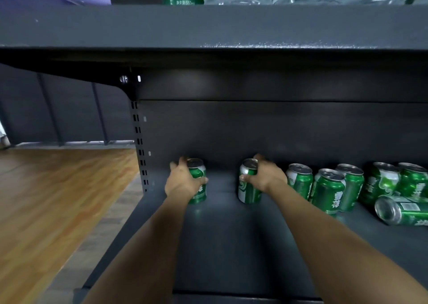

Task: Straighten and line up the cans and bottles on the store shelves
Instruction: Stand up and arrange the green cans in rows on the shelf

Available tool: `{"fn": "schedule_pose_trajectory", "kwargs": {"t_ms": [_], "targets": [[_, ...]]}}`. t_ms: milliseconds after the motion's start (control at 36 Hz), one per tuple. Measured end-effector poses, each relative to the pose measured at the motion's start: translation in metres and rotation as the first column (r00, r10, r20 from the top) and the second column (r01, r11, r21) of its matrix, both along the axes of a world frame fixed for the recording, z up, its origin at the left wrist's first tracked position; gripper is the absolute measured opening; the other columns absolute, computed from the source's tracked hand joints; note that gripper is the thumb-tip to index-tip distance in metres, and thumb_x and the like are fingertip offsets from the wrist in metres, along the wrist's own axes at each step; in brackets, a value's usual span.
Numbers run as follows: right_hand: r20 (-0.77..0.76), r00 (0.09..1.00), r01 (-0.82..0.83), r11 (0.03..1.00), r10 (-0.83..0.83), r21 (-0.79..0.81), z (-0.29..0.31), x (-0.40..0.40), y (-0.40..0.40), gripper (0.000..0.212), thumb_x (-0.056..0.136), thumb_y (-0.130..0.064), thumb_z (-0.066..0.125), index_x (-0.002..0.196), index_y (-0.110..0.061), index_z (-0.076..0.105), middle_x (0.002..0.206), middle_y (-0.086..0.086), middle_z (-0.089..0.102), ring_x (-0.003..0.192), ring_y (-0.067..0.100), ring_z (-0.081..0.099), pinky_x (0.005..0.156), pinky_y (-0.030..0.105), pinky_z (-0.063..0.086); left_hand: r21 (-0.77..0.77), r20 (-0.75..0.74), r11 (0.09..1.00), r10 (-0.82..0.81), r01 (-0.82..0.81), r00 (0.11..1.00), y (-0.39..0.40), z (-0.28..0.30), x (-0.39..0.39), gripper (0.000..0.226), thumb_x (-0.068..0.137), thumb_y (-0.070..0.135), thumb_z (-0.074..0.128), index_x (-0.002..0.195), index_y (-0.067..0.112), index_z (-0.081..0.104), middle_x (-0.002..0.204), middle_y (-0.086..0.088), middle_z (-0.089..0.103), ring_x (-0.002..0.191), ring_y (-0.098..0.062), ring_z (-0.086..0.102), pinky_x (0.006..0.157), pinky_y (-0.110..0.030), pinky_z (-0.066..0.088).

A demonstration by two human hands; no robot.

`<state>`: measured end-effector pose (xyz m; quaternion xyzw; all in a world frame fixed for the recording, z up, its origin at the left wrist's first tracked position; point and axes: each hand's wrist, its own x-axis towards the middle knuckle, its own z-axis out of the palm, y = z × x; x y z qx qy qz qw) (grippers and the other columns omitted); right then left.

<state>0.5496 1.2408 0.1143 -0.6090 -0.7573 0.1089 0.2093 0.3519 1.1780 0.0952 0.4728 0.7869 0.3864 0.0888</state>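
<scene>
Step in hand: setting two upright cans near the shelf's (231,246) back left. The left hand (183,183) grips the left can (198,183); the right hand (266,176) grips the second can (247,188), well apart. Next, close that gap. Toward the right edge, clustered cans (328,188) crowd together, and one fallen can (400,211) needs standing up.
</scene>
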Motion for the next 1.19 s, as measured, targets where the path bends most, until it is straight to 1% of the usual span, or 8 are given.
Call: {"fn": "schedule_pose_trajectory", "kwargs": {"t_ms": [194,333,472,639,750,917,1056,1194], "targets": [[-0.013,0.997,-0.082,0.997,0.082,-0.002,0.002,-0.017,-0.005,0.062,0.079,-0.052,0.068,0.125,-0.019,0.043,0.126,0.006,0.057,0.115,0.028,0.055,0.089,0.034,0.047,0.065,0.119,0.993,-0.101,0.093,0.988,-0.005,-0.012,-0.011,0.078,0.072,0.02,0.081,0.135,0.013,0.036,0.132,-0.012,0.046,0.121,-0.032,0.049,0.101,-0.041,0.042],[-0.017,0.995,-0.103,0.995,0.103,-0.012,-0.003,-0.026,-0.004,0.063,0.079,-0.053,0.068,0.126,-0.02,0.043,0.127,0.005,0.057,0.115,0.027,0.055,0.088,0.034,0.046,0.096,0.206,0.989,-0.129,0.111,0.97,-0.005,-0.015,-0.016,0.062,0.078,0.04,0.072,0.13,0.021,0.044,0.129,-0.007,0.054,0.119,-0.027,0.052,0.102,-0.041,0.042],[-0.109,0.985,-0.144,0.986,0.135,-0.079,0.003,-0.023,-0.001,0.075,0.079,-0.052,0.067,0.139,-0.017,0.038,0.139,0.006,0.048,0.125,0.026,0.049,0.1,0.034,0.043,0.1,0.168,0.991,-0.103,0.086,0.98,-0.002,-0.015,-0.011,0.076,0.072,0.048,0.076,0.133,0.021,0.04,0.131,-0.006,0.053,0.12,-0.028,0.051,0.1,-0.045,0.044],[-0.24,0.96,-0.18,0.974,0.144,-0.138,0.006,-0.024,0.003,0.041,0.08,-0.03,0.071,0.116,-0.015,0.055,0.114,0.004,0.061,0.102,0.021,0.057,0.088,0.031,0.046,0.076,0.118,0.993,-0.098,0.089,0.988,0.002,-0.013,-0.012,0.07,0.074,0.041,0.076,0.132,0.022,0.04,0.129,-0.007,0.055,0.117,-0.031,0.054,0.097,-0.045,0.045],[-0.438,0.88,-0.316,0.915,0.184,-0.25,0.013,-0.025,-0.003,0.052,0.085,-0.007,0.066,0.134,-0.013,0.049,0.129,0.006,0.053,0.112,0.019,0.05,0.09,0.028,0.042,0.06,0.127,0.993,-0.107,0.1,0.986,0.004,-0.013,-0.012,0.074,0.077,0.038,0.075,0.138,0.02,0.037,0.133,-0.011,0.045,0.12,-0.034,0.05,0.101,-0.043,0.042],[-0.127,0.976,-0.197,0.964,0.176,-0.18,0.008,-0.041,0.002,0.082,0.075,-0.051,0.072,0.14,-0.014,0.037,0.142,0.004,0.044,0.128,0.024,0.045,0.102,0.032,0.04,0.05,0.141,0.994,-0.106,0.1,0.984,0.004,-0.012,-0.01,0.073,0.08,0.034,0.073,0.139,0.018,0.034,0.131,-0.012,0.035,0.119,-0.037,0.049,0.102,-0.043,0.04],[0.143,0.99,-0.004,1.0,0.002,0.011,0.009,-0.045,-0.006,0.088,0.076,-0.073,0.055,0.139,-0.015,0.032,0.141,0.006,0.044,0.126,0.028,0.048,0.092,0.035,0.043,0.053,0.089,0.994,-0.098,0.094,0.991,0.004,-0.017,-0.006,0.082,0.08,0.037,0.071,0.145,0.025,0.023,0.133,-0.011,0.035,0.121,-0.036,0.048,0.099,-0.044,0.043],[-0.198,0.963,-0.226,0.946,0.182,-0.231,0.016,-0.036,0.001,0.079,0.083,-0.051,0.064,0.145,-0.016,0.031,0.148,0.006,0.036,0.133,0.024,0.038,0.1,0.028,0.035,0.037,0.063,0.996,-0.086,0.083,0.994,0.004,-0.016,-0.006,0.079,0.081,0.039,0.07,0.144,0.025,0.024,0.134,-0.01,0.035,0.118,-0.037,0.05,0.097,-0.042,0.043]]}}
